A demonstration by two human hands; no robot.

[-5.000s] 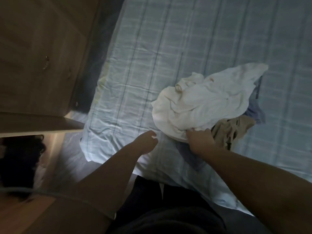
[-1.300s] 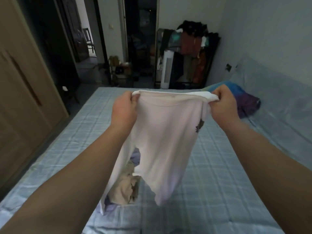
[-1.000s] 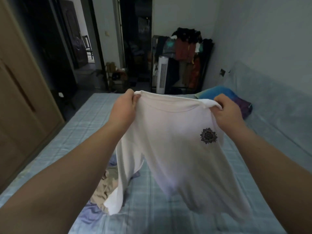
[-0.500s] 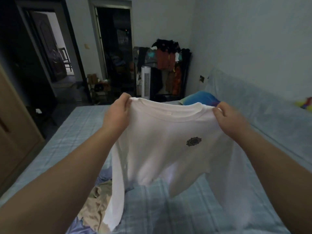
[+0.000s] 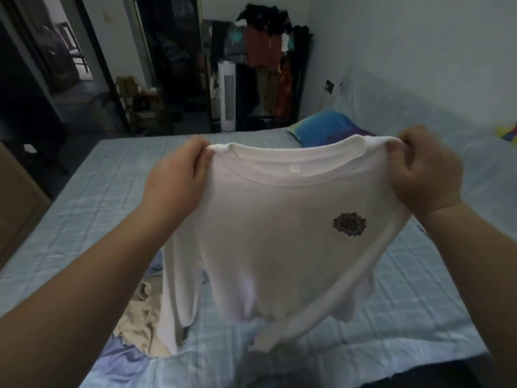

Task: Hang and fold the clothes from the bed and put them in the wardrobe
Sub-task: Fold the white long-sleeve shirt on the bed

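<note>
1. The left hand (image 5: pixel 179 175) has its fingers curled and pinches the white shirt (image 5: pixel 279 233) at one shoulder, just beside the collar
2. The right hand (image 5: pixel 428 169) is curled the same way and pinches the other shoulder; the cloth bunches under its fingers
3. The shirt hangs in the air above the bed (image 5: pixel 98 205), stretched between both hands with the collar on top. There is a small dark emblem (image 5: pixel 349 224) on the chest, nearer the right hand
4. One long sleeve drops straight down beside the left forearm, its end in front of a beige garment (image 5: pixel 140 317). The other sleeve slants down across the shirt body, and I cannot tell whether its cuff touches the sheet
5. The beige garment lies crumpled on the bed, partly over a lilac cloth (image 5: pixel 120 359) at the near edge
6. The bed has a pale blue checked sheet, with a blue pillow (image 5: pixel 321 127) at the far end
7. Beyond the bed is a full clothes rack (image 5: pixel 268 51) with a white tower fan (image 5: pixel 227 99) just beside it. The wardrobe (image 5: pixel 16 208) is at the left edge
</note>
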